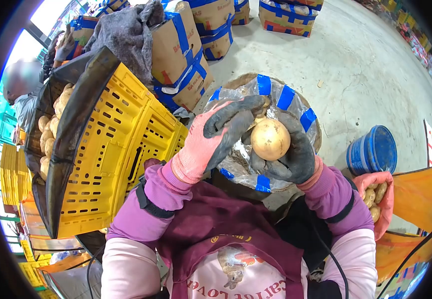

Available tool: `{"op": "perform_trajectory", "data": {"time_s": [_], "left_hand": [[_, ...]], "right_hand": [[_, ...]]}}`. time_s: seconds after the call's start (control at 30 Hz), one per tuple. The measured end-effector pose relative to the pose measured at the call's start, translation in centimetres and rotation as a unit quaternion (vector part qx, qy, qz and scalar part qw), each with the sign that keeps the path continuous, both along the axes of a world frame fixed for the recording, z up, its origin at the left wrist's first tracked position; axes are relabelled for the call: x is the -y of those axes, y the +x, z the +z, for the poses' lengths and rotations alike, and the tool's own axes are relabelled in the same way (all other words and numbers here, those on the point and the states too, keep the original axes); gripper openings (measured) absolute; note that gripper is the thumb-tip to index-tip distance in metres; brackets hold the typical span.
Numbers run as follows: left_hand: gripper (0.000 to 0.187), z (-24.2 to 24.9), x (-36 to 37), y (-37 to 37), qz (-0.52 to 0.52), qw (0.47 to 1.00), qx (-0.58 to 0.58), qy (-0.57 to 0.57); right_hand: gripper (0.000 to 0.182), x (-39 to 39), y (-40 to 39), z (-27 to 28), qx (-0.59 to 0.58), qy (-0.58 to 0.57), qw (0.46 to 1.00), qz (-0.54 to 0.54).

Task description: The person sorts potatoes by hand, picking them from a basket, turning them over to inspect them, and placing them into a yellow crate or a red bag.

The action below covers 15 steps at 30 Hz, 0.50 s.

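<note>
Both hands wear pink gloves with dark grey palms and fingers. My right hand (291,154) is wrapped round a round, pale yellow-brown vegetable (270,139), perhaps a potato. Just left of it, my left hand (226,129) has its fingers bent towards the vegetable's upper side, by a small brownish bit (260,112) at the fingertips; whether it grips that bit is hard to tell. Below the hands stands a round container (313,119) lined with clear plastic and fixed with blue tape; the hands hide part of its inside.
Yellow crates (101,154) stand at the left, beside a black-edged holder of potatoes (49,132). Taped banana boxes (176,50) are stacked behind. On the right are a blue bucket (375,149) and a red sack of potatoes (380,209). Another person (24,84) is at the far left.
</note>
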<state>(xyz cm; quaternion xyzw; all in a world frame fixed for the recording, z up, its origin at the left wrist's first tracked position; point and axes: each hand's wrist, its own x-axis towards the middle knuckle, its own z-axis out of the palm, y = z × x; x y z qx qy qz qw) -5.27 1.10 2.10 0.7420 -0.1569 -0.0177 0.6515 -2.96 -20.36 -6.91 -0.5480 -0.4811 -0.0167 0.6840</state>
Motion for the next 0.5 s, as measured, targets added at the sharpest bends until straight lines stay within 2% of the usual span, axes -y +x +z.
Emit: {"op": "perform_trajectory", "data": {"time_s": [0.03, 0.1, 0.13, 0.2, 0.27, 0.3, 0.33, 0.37, 0.43, 0.47, 0.5], "left_hand": [[0.048, -0.6, -0.2, -0.1, 0.001, 1.0, 0.0, -0.001], [0.069, -2.3, -0.6, -0.3, -0.034, 0.967, 0.202, 0.151], [0.081, -2.1, -0.5, -0.6, -0.048, 0.948, 0.235, 0.21], [0.079, -1.4, -0.4, -0.9, -0.036, 0.932, 0.264, 0.247], [0.078, -1.1, -0.4, -1.0, -0.025, 0.913, 0.293, 0.283], [0.077, -1.2, -0.4, -0.9, -0.019, 0.941, 0.248, 0.229], [0.077, -1.3, -0.3, -0.9, -0.014, 0.963, 0.204, 0.174], [0.076, -1.5, -0.3, -0.7, -0.009, 0.98, 0.157, 0.117], [0.076, -1.5, -1.1, -0.7, -0.033, 0.981, 0.152, 0.116], [0.076, -1.4, -1.0, -0.8, -0.016, 0.976, 0.158, 0.149], [0.075, -1.4, -0.9, -0.9, 0.002, 0.97, 0.163, 0.183]], "right_hand": [[0.079, -0.2, -0.1, 0.0, 0.0, -0.001, 1.0, 0.001], [0.069, -0.8, -0.4, -0.1, -0.016, 0.03, 0.999, -0.037], [0.069, -0.9, -0.5, 0.4, -0.016, 0.031, 0.999, -0.036], [0.059, -0.5, -0.7, 2.0, -0.236, 0.029, 0.971, 0.025], [0.054, -0.2, -1.0, 4.2, -0.444, 0.027, 0.892, 0.085], [0.053, 0.0, -1.1, 5.0, -0.539, 0.025, 0.835, 0.112], [0.053, 0.1, -1.2, 5.6, -0.538, 0.024, 0.835, 0.111], [0.054, -0.1, -1.3, 6.2, -0.449, 0.007, 0.892, 0.049], [0.064, -0.3, -1.3, 6.9, -0.251, -0.026, 0.965, -0.075], [0.073, 0.1, -1.1, 6.7, -0.223, -0.034, 0.972, -0.066], [0.073, 0.2, -1.0, 6.2, -0.222, -0.034, 0.972, -0.064]]}}
